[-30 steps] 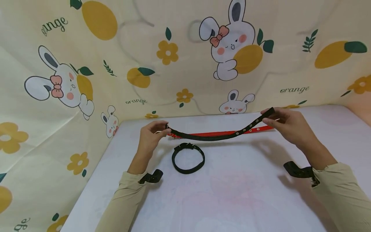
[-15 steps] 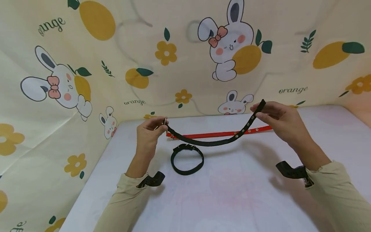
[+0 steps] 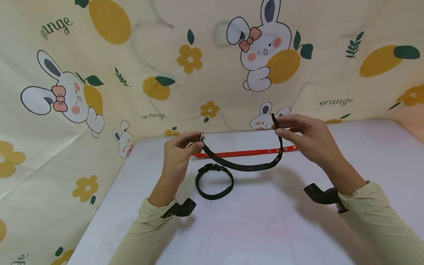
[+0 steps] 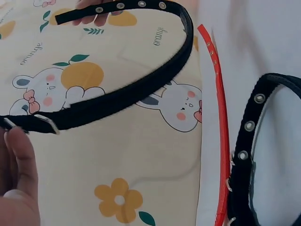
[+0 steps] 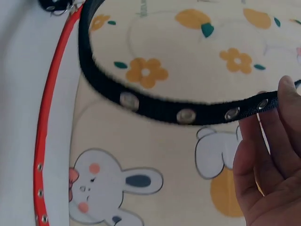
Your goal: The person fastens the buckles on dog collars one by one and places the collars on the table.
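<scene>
A black collar (image 3: 245,167) with metal eyelets hangs in a U above the table between both hands. My left hand (image 3: 180,149) pinches its buckle end; in the left wrist view a metal loop (image 4: 48,123) shows beside the thumb. My right hand (image 3: 306,138) pinches the eyelet end between thumb and fingers, and the tip sticks up past them. In the right wrist view several eyelets (image 5: 186,116) run along the strap. Below the strap, a second black collar (image 3: 214,197) lies buckled into a ring. Behind it a red collar (image 3: 240,153) lies stretched out flat.
The white table (image 3: 251,228) meets a cream cloth backdrop (image 3: 212,81) printed with rabbits, oranges and flowers. That cloth also runs down the left side. A black strap mount sits on each wrist, at the sleeve cuffs (image 3: 357,193).
My right hand has moved left, toward my left hand, which has shifted slightly right. The held black collar now sags in a deeper curve. The collars on the table have not moved.
</scene>
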### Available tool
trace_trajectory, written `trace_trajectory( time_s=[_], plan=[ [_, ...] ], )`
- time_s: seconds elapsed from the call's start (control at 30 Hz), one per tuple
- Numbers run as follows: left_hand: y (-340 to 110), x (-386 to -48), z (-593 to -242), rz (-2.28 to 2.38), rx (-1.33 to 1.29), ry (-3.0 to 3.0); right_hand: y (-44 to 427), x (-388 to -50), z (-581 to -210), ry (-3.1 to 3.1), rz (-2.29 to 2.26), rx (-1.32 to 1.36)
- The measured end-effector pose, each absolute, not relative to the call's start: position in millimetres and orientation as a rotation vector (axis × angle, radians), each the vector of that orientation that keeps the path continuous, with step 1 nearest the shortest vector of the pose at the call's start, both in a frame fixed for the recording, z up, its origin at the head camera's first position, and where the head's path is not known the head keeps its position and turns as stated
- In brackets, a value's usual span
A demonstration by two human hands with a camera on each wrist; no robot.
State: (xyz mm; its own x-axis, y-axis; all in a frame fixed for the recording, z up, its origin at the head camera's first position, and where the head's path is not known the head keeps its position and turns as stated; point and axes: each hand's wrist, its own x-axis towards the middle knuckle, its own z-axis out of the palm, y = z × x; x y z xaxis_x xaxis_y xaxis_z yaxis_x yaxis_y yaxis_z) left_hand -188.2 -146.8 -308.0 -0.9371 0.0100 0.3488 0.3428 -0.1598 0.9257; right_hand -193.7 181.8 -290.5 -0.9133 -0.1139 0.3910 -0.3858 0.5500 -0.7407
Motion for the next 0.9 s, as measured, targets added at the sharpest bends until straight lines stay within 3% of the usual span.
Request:
trace_trajectory(
  time_s=[0.9],
  plan=[
    [-125, -182, -317, -2.045, -0.479, -2.071, 159, -181, -302, -2.393, 1.234, 0.684]
  ],
)
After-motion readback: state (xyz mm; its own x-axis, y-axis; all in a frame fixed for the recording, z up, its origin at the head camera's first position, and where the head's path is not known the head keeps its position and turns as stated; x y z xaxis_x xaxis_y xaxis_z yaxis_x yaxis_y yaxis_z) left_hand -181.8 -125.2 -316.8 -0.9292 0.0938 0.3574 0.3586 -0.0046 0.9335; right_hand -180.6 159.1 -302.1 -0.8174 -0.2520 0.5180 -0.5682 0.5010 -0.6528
